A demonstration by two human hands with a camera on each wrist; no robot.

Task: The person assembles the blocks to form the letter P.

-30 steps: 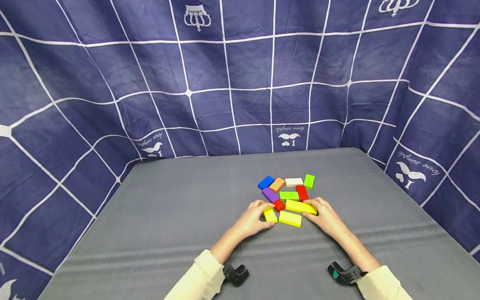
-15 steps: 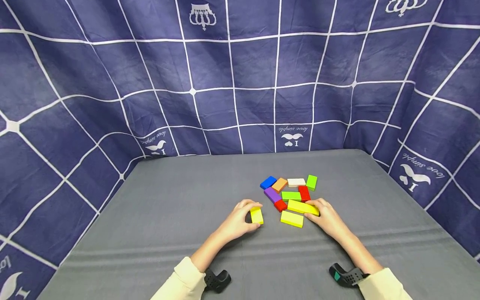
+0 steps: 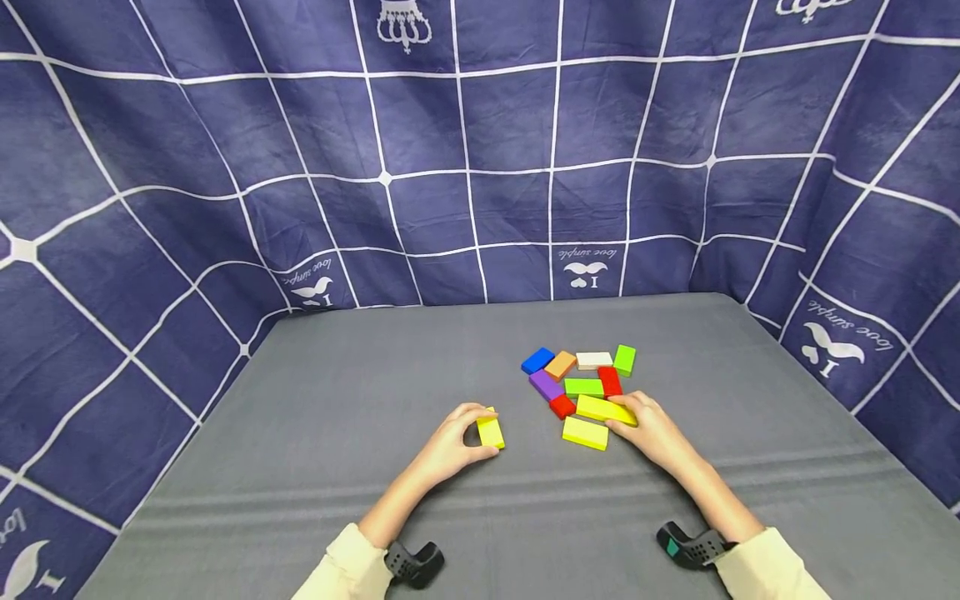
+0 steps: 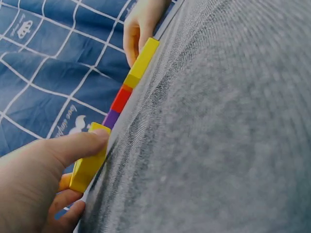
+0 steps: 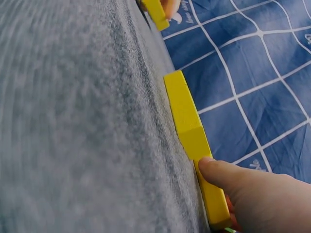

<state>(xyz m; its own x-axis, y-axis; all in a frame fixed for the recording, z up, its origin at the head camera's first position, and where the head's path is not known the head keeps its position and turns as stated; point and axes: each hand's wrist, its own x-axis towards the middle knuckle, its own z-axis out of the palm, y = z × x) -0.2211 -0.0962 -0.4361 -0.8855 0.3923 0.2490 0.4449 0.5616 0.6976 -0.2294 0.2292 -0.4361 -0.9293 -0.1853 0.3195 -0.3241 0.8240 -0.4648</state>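
Note:
My left hand (image 3: 448, 443) pinches a yellow block (image 3: 491, 431) between thumb and fingers, to the left of the other blocks. In the left wrist view the thumb lies over one end of that yellow block (image 4: 86, 169), close over the grey cloth. The right hand (image 3: 654, 430) grips the right end of a longer yellow block (image 3: 595, 407), thumb on its near side. Just in front of that one lies another yellow block (image 3: 585, 432), which nobody touches. A small red block (image 3: 562, 407) sits beside the long block's left end.
Behind the yellow blocks lie a purple block (image 3: 547, 385), a blue block (image 3: 537, 361), an orange block (image 3: 560, 365), a white block (image 3: 594, 361), green blocks (image 3: 583, 387) and a red block (image 3: 610, 382). A blue checked curtain (image 3: 502, 150) bounds the grey table (image 3: 337, 375) behind and at both sides.
My left hand has carried its yellow block leftward, away from the cluster. The right hand keeps its hold on the long yellow block and has hardly moved.

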